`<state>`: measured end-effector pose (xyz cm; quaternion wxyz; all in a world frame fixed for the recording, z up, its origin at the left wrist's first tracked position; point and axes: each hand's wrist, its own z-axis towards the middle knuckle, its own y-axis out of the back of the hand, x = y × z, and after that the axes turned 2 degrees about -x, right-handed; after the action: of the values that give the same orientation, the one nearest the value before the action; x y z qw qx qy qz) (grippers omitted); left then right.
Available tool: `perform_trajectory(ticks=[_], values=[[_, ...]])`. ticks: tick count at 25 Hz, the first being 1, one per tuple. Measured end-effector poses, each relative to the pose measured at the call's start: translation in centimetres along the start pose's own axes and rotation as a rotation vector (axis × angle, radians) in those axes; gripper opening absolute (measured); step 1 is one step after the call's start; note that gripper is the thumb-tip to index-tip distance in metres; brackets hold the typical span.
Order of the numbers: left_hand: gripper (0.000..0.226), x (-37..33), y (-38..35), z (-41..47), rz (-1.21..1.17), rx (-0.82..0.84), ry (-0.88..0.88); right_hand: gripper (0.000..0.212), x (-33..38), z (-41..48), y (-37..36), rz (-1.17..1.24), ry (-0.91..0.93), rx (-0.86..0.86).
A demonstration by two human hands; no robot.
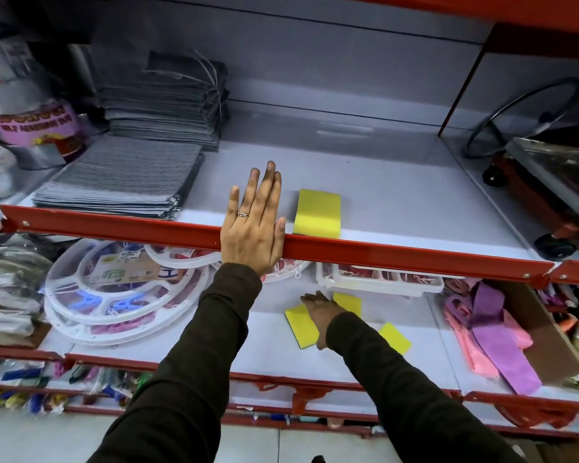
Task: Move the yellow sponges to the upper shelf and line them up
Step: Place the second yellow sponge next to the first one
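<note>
Fingers (261,192) of our left hand (253,225) lie flat and together beside the placed yellow sponge (317,213) at the upper shelf's red rim (114,225). Below that rim, our right hand (321,312) spreads over two loose sponges (300,324), a third (395,337) nearby. We should pinch one cleanly and set it flush beside the placed one.

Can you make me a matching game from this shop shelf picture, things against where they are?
Things:
1. left hand
2. right hand
3. grey cloth stack
4. purple ribbon

Places:
A. lower shelf, far right
B. flat on the upper shelf's red edge, beside one yellow sponge
C. upper shelf, left
D. lower shelf, among yellow sponges

Pairs: 1-B, 2-D, 3-C, 4-A
</note>
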<state>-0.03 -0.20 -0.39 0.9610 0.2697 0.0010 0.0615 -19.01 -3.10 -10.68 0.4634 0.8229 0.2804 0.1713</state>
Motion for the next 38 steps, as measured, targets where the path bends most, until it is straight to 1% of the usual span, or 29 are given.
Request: perform_trajectory(ticks=[2,5,7,10,13,18,22,27,29,31,33,34,36,38], values=[[0.064,0.1,-0.2,-0.1,0.017,-0.009,-0.012,0.104,0.1,1.6,-1.1,-0.03,0.008,-0.016],[0.064,0.2,-0.3,-0.2,0.016,-0.016,-0.018,0.096,0.3,3.0,-2.3,-0.037,-0.005,0.007],[0.064,0.1,-0.3,-0.1,0.007,-0.014,-0.023,0.094,0.4,3.2,-2.8,-0.058,-0.018,-0.017],[0.063,0.1,-0.2,0.1,0.011,-0.002,-0.021,0.105,0.4,2.5,-2.7,-0.105,-0.032,-0.043],[0.063,-0.1,0.4,0.1,0.007,0.012,-0.021,0.112,0.6,0.2,-1.5,-0.049,-0.05,-0.068],[0.063,-0.6,1.3,0.6,-0.018,0.079,0.013,0.104,1.0,-5.3,2.3,-0.003,-0.065,-0.195],[0.063,-0.8,1.6,0.6,-0.026,0.102,0.034,0.098,1.3,-10.4,5.7,0.031,-0.084,-0.23],[0.063,-0.7,2.1,0.4,-0.028,0.125,0.055,0.099,1.6,-16.1,11.3,0.062,-0.071,-0.29],[0.063,-0.7,2.0,0.3,-0.048,0.16,0.062,0.1,1.1,-18.2,13.6,0.098,-0.067,-0.309],[0.063,-0.5,2.5,0.6,-0.016,0.123,0.064,0.104,0.1,-19.3,17.0,0.092,-0.057,-0.41],[0.063,-0.5,2.3,1.0,-0.028,0.148,0.07,0.106,-2.0,-19.3,19.7,0.131,-0.078,-0.501],[0.063,-0.7,2.3,0.8,-0.038,0.155,0.068,0.106,-3.1,-18.8,20.9,0.143,-0.103,-0.517],[0.063,-0.8,2.2,0.7,-0.027,0.154,0.052,0.106,-5.2,-16.8,22.6,0.126,-0.159,-0.502],[0.063,-0.5,2.1,0.9,-0.022,0.16,0.047,0.103,-6.5,-14.6,23.5,0.073,-0.201,-0.446]])
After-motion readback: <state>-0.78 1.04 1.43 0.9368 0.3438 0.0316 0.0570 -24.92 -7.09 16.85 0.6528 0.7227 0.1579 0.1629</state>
